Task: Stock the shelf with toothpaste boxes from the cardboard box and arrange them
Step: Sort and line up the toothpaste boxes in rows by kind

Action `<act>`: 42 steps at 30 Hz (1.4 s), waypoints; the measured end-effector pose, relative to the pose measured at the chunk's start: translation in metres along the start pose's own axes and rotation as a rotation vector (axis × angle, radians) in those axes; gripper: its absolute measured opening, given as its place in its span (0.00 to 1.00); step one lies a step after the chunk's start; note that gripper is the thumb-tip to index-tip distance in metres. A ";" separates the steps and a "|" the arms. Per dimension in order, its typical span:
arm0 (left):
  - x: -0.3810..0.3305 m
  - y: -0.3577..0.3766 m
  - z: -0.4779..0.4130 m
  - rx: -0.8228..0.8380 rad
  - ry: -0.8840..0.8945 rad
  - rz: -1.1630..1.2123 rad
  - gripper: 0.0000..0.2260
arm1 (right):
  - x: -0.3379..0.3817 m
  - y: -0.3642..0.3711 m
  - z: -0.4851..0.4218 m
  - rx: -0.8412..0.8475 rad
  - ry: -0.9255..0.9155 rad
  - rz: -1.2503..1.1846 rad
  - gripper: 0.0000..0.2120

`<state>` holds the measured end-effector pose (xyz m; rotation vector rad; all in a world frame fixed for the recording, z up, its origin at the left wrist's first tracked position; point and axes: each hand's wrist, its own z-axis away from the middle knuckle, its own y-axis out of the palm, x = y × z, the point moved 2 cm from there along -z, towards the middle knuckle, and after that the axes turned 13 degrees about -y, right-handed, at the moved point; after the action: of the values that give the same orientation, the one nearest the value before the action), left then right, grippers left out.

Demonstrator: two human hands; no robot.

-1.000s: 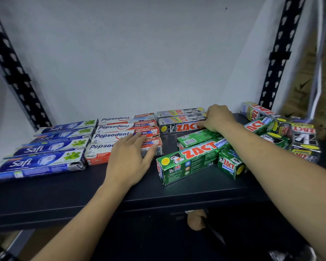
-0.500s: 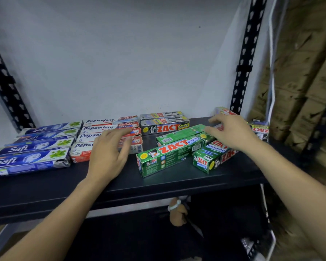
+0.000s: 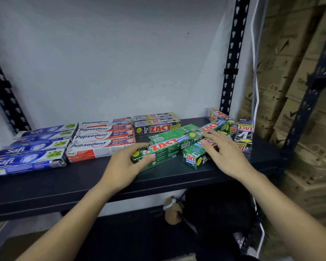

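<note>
Green box [image 3: 167, 147] pinched by left grip [image 3: 124, 166]; right grip [image 3: 226, 155], spread flat, should nudge the short box [image 3: 192, 159] flush beside it.

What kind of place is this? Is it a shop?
Probably a shop's stockroom: a slotted metal rack shelf holds Safi boxes, Pepsodent boxes and Zact boxes mostly grouped by brand, and big cardboard cartons are stacked beside it.

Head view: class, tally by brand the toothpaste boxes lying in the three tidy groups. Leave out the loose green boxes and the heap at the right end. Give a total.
Blue Saft cardboard boxes: 4
White-and-red Pepsodent cardboard boxes: 4
Silver-and-black ZACT Smokers cardboard boxes: 2
Total: 10
</note>
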<state>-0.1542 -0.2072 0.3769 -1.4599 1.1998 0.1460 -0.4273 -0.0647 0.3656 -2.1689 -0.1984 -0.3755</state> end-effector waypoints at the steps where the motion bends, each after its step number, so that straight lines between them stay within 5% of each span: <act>1: 0.000 -0.001 0.000 0.002 -0.004 0.009 0.21 | 0.000 -0.001 0.000 -0.001 -0.007 0.001 0.24; 10: 0.005 -0.017 0.010 -0.089 0.047 -0.094 0.22 | -0.004 -0.004 0.001 -0.029 0.034 -0.008 0.20; 16: 0.006 -0.016 0.021 -0.057 0.124 -0.152 0.23 | -0.004 -0.017 0.008 -0.305 -0.051 0.223 0.14; 22: -0.004 -0.001 0.016 0.001 0.092 0.005 0.10 | -0.051 -0.028 0.024 -0.151 0.210 0.328 0.21; 29: -0.013 0.005 0.006 0.010 -0.002 0.081 0.04 | -0.060 -0.050 0.048 -0.290 0.333 0.317 0.16; 33: -0.024 0.012 0.003 0.017 0.049 -0.048 0.11 | -0.065 -0.053 0.050 -0.286 0.387 0.336 0.27; 42: -0.024 0.020 -0.001 0.021 0.052 -0.036 0.13 | -0.057 -0.060 0.066 -0.505 0.299 0.308 0.17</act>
<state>-0.1806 -0.1896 0.3800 -1.4740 1.2128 0.0713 -0.4851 0.0239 0.3556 -2.5439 0.4386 -0.6124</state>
